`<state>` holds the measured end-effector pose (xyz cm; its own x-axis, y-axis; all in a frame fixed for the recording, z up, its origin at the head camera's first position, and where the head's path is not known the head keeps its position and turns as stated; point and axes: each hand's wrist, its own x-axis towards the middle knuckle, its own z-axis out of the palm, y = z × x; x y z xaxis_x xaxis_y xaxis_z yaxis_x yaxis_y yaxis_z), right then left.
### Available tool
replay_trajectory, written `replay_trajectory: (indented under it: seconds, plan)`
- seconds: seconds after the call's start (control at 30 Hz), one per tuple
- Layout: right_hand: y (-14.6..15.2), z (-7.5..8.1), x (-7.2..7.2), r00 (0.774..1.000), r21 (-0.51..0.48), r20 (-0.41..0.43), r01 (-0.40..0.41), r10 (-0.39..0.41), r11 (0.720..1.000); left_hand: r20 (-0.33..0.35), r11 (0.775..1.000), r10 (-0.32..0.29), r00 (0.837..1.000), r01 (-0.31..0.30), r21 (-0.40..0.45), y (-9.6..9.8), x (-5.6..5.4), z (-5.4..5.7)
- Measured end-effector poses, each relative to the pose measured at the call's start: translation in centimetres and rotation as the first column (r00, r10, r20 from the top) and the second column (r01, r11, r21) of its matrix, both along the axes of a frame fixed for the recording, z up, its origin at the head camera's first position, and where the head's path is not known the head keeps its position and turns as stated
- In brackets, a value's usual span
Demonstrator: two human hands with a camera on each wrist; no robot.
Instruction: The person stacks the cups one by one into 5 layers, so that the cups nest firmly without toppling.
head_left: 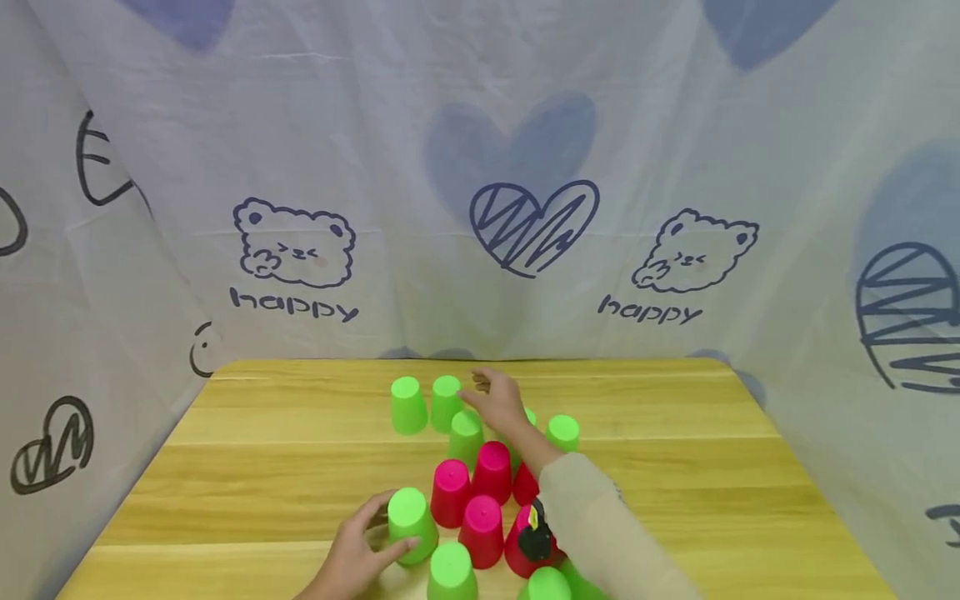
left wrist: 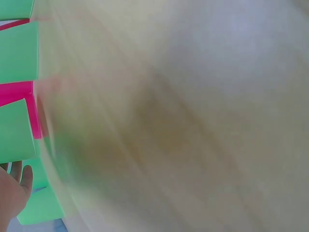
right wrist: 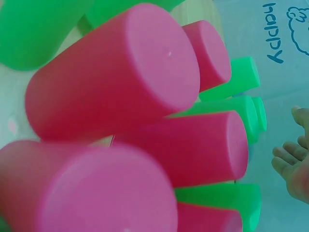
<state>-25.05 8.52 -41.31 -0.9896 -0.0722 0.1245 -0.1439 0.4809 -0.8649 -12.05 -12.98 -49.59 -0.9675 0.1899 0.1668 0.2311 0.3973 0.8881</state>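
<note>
In the head view my left hand [head_left: 356, 546] curls round an upside-down green cup [head_left: 411, 525] at the near left of the group, thumb in front and fingers behind. The left wrist view shows that hand [left wrist: 14, 191] against a green cup [left wrist: 14, 133]. My right hand [head_left: 497, 402] reaches over the group to the far side, beside a green cup [head_left: 447, 404] in the back. Its fingers look loose and hold nothing; in the right wrist view the hand [right wrist: 295, 159] has its fingers apart. Whether it touches the back cup, I cannot tell.
Several red cups [head_left: 452, 493] stand upside down in the middle, with green cups [head_left: 467, 437] around them. Another green cup [head_left: 408, 406] stands at the back left. A black device [head_left: 535, 533] sits by the right sleeve. A printed cloth [head_left: 480, 125] hangs behind the wooden table [head_left: 675, 417].
</note>
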Motion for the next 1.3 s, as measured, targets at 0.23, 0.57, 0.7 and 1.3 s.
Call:
replay_trajectory:
  seconds: [0.23, 0.57, 0.7, 1.3]
  plan:
    - [1.7, 0.2, 0.6, 1.0, -0.018, -0.023, -0.002, 0.001, 1.0, -0.065, 0.997, 0.075, 0.995, -0.075, 0.005, -0.4, -0.8, 1.3]
    - [4.3, 0.3, 1.4, 1.0, -0.003, -0.024, 0.014, -0.014, 1.0, -0.26, 0.992, 0.108, 0.959, -0.122, -0.037, -1.9, -2.8, 4.3]
    - [5.4, 0.3, 1.5, 0.999, -0.018, -0.027, 0.044, -0.044, 0.999, -0.232, 0.992, 0.113, 0.966, -0.123, -0.03, -2.1, -3.4, 5.2]
    - [10.1, -1.4, 2.8, 0.994, -0.019, -0.077, 0.082, -0.083, 0.996, -0.108, 0.99, 0.135, 0.985, -0.137, -0.012, -1.1, -6.8, 7.7]
